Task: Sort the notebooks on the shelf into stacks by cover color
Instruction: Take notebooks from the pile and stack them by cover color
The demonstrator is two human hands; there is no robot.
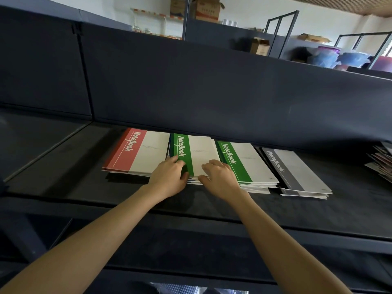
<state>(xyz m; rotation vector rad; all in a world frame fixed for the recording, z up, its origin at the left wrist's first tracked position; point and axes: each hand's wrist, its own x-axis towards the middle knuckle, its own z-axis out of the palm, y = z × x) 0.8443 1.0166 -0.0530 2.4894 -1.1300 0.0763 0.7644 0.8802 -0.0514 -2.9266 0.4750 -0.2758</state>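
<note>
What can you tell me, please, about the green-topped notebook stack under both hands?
The middle stack lies flat on the shelf, between the red stack and another green stack. Its top cover is white with a green band reading NoteBook. Bluish edges show below. The left hand grips its near corner; the right hand pinches its near edge.

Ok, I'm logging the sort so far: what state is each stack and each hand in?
red stack: flat on the shelf, untouched.
left green stack: flat, held at its near edge.
right green stack: flat, untouched, lower books jutting forward.
grey stack: flat, untouched.
left hand: fingers curled over left green stack's near corner.
right hand: fingers curled on that cover, thumb at its edge.
</note>
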